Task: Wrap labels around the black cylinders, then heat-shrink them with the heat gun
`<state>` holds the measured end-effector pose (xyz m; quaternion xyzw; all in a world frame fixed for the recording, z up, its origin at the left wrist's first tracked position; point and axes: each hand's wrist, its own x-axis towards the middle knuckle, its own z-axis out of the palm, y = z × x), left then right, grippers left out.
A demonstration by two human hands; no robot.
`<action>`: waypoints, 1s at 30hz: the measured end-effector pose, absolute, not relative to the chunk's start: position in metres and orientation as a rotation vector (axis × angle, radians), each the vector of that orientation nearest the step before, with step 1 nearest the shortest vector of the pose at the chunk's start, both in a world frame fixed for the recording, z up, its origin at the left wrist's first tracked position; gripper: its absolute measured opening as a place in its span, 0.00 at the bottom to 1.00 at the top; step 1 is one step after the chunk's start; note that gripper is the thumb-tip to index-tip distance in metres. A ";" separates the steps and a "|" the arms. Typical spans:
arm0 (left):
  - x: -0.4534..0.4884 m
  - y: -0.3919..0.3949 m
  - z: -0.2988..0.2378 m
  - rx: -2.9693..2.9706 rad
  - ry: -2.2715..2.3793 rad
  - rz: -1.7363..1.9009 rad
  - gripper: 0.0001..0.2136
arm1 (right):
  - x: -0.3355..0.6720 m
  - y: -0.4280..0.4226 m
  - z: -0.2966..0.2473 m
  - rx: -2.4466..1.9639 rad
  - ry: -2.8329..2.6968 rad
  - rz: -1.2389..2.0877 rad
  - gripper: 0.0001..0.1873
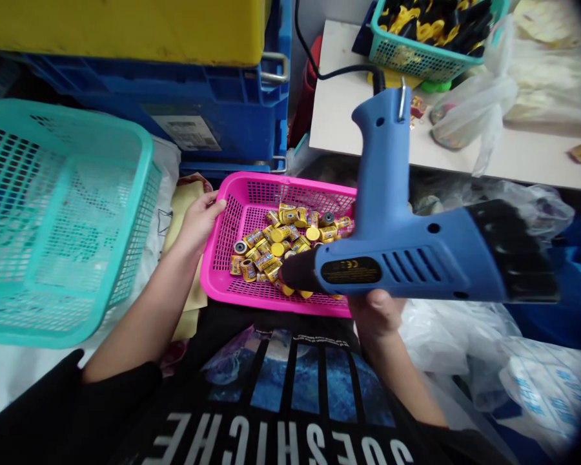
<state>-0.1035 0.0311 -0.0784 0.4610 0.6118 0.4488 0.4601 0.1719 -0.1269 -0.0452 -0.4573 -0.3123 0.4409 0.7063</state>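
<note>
A pink basket (261,304) lies in the middle of the scene, just in front of the person's black shirt (281,407); inside it, small yellow cylinders (269,261) are heaped loosely, some on their sides and some with an end turned upward, mostly toward the middle and right of the floor. The left hand (198,219) grasps the basket's left rim near the far corner, thumb over the edge; the right hand (380,315) is by the basket's right end, partly behind a blue heat gun (445,252), with its thumb showing along the gun's near edge; what its fingers close on is hidden, so I cannot tell its grip. The heat gun lies across the view over the basket's right part, its dark tapered end to the left, its handle toward the far side; a black cord (341,71) runs from the handle to the far left.

To the left stands a turquoise basket (68,226); beyond, a yellow crate (126,32) sits on blue crates (252,123); at far right, a white table (341,110) bears a mint-green basket (397,55) of black and yellow pieces; plastic bags (440,336) lie on the near right.
</note>
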 end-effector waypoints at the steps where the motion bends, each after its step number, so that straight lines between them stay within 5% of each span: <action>1: -0.104 0.027 -0.075 1.265 1.604 1.135 0.16 | 0.177 -0.124 -0.038 -1.004 -0.681 0.893 0.30; 5: -0.087 -0.010 -0.059 2.009 1.698 1.147 0.17 | 0.201 -0.118 -0.018 -0.968 -0.635 0.714 0.25; 9: -0.048 -0.050 -0.063 2.550 0.809 0.437 0.16 | 0.217 -0.118 -0.014 -0.956 -0.609 0.737 0.29; 12: -0.039 -0.043 -0.078 2.608 0.744 0.108 0.19 | 0.218 -0.116 -0.015 -0.932 -0.560 0.717 0.27; 18: -0.066 0.006 -0.079 2.515 1.187 0.391 0.15 | 0.209 -0.119 -0.024 -0.934 -0.557 0.806 0.26; 23: -0.061 -0.018 -0.077 2.589 0.900 0.143 0.27 | 0.193 -0.124 -0.038 -1.006 -0.628 0.795 0.28; 30: -0.082 -0.006 -0.065 2.485 1.121 0.356 0.23 | 0.181 -0.113 -0.029 -1.016 -0.625 0.747 0.29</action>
